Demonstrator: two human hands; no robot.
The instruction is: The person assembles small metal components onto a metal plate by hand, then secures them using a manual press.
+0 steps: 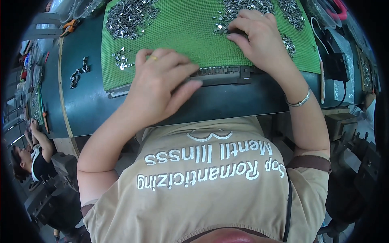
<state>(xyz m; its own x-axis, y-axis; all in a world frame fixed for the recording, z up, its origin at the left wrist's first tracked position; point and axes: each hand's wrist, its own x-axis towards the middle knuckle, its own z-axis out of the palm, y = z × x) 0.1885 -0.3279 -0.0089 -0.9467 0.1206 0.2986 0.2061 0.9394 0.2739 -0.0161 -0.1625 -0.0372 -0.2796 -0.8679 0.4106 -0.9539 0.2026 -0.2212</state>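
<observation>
A long dark metal holder (227, 77) with a row of small slots lies along the near edge of the green textured mat (182, 32). Over its left half is my left hand (160, 83), slightly blurred, thumb and fingers apart, covering part of the holder. My right hand (261, 38) is bent over the mat with thumb and index finger close together beside a few loose silver metal pieces (221, 27). What sits between those fingertips is too small to make out. Behind that hand lies a heap of small metal pieces (247, 5).
Another metal pile (129, 18) sits at the mat's far left, with scattered pieces (122, 58) nearer. A short linked metal strip (79, 73) lies on the dark table. At right are a black box with a cable (337, 67) and clear bags. Another person (36, 158) works at far left.
</observation>
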